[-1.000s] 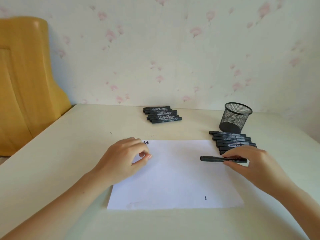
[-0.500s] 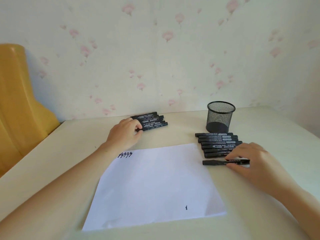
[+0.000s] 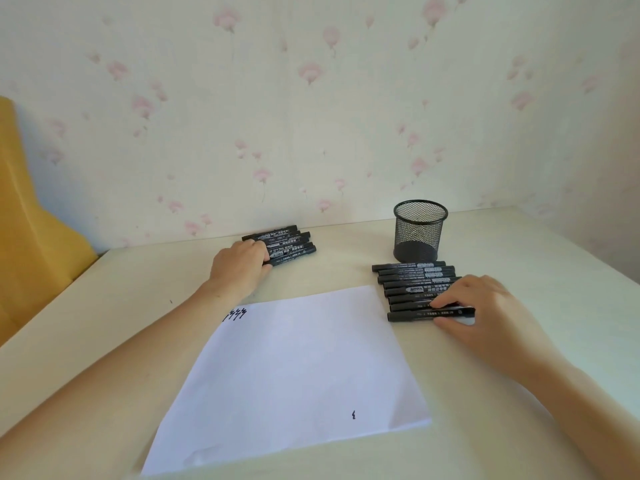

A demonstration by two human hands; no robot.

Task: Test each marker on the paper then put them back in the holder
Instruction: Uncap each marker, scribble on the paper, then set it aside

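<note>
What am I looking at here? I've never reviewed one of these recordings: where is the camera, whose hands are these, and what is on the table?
There is no machine here. A person wears a wide-angle camera on the head, which looks forward and down, so the two bare arms coming in from the bottom are the wearer's own.

On the pale table lies a white paper with a few small black test marks near its far left corner and one near its right front. Behind it, by the wall, stands an empty black mesh holder.

There are two groups of black markers. The left hand rests on the far pile. The right hand has its fingers on the nearest marker of the row in front of the holder. That marker lies on the table, not lifted.
</note>
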